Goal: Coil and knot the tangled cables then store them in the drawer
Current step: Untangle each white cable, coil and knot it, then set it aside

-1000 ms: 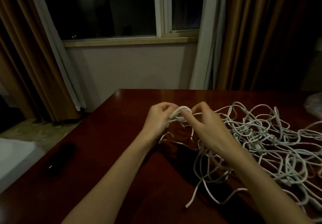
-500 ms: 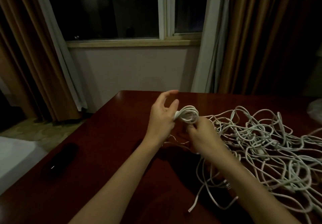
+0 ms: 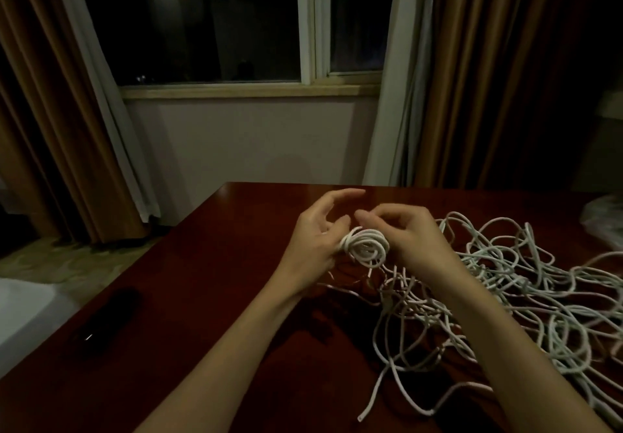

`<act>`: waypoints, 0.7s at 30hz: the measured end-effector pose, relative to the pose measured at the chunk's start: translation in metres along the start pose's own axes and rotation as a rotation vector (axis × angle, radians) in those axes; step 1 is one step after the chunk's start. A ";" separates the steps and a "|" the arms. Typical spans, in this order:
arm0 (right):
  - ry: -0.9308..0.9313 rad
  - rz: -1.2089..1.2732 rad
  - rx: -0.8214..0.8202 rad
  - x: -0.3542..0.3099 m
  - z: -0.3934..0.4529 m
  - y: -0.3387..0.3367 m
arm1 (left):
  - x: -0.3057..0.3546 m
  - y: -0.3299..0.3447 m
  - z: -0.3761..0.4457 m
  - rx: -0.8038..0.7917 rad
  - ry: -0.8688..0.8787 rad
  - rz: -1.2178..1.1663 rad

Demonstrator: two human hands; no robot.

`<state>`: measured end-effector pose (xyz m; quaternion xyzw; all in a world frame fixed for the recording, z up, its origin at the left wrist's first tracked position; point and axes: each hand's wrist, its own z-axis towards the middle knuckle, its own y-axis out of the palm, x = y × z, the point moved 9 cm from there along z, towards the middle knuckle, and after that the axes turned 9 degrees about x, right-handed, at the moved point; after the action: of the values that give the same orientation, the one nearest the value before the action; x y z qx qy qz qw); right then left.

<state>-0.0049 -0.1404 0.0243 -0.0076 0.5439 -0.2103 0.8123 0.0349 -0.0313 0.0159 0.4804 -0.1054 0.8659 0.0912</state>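
Head view, and both hands are up over the dark red table (image 3: 209, 298), working a small white coil (image 3: 365, 247) held between them. The left hand (image 3: 312, 240) grips the coil at its left edge, lower fingers wrapped around the loops, while the index finger and thumb stretch forward, loose and apart. The right hand (image 3: 409, 237) is curled over the coil's right side, fingertips bent in toward it and touching the loops; whether it is pinching a strand there I cannot tell. From the coil a strand drops into the tangled cables (image 3: 526, 301), a big white heap sprawled across the right half of the table, with one loose end (image 3: 362, 417) lying near the front edge. Off to the left on the tabletop sits a dark oblong object (image 3: 106, 319), too dim to identify. Beyond the table, a night-black window (image 3: 219, 18) framed by brown curtains (image 3: 499, 72).
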 end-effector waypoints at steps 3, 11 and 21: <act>0.003 -0.135 -0.005 0.020 -0.006 0.018 | -0.005 -0.002 0.001 0.067 -0.040 -0.098; -0.246 -0.538 -0.152 -0.009 -0.036 0.059 | -0.027 -0.036 0.003 0.281 0.095 0.436; -0.093 -0.121 0.019 0.004 0.001 0.005 | -0.010 -0.003 -0.002 -0.023 0.049 0.122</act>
<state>-0.0011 -0.1371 0.0200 -0.0424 0.5019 -0.2638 0.8226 0.0395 -0.0286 0.0065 0.4506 -0.1420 0.8801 0.0461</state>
